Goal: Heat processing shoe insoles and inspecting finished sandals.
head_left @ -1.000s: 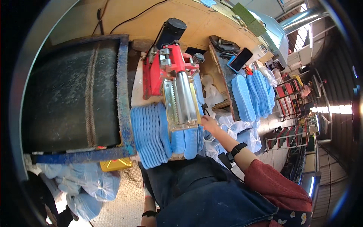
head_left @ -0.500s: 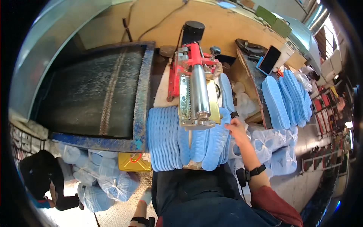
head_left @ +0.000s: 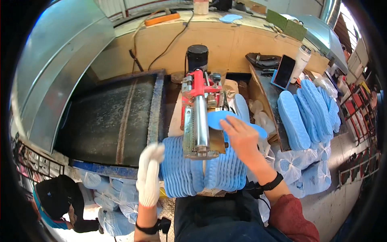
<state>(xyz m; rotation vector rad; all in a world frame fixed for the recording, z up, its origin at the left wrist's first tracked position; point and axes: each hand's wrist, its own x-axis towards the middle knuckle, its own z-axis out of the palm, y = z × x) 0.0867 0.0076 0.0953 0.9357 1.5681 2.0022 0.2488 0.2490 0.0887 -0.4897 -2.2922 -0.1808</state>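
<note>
My right hand (head_left: 242, 139) pinches a flat blue insole (head_left: 216, 121), tilted across the right side of a red machine (head_left: 198, 86) with a long metal roller (head_left: 201, 125). The insole's left end is close beside the roller. My left hand (head_left: 149, 175), in a white knitted glove, is raised by the near right corner of the dark belt (head_left: 100, 117). Motion smears its fingers. Below the roller stand two close rows of blue insoles, a left row (head_left: 177, 169) and a right row (head_left: 225, 171). One more insole (head_left: 241, 107) lies behind the right row.
On the right, a side table holds stacked blue insoles (head_left: 292, 121), a phone (head_left: 284, 70) and a white bottle (head_left: 301, 62). Clear bags of blue pieces (head_left: 314, 177) sit beneath it. More bags (head_left: 117, 215) lie lower left, near another person (head_left: 60, 201).
My right hand has lifted an insole up and left toward the roller. My gloved left hand has risen from the lower edge to beside the left row. The view has tilted upward.
</note>
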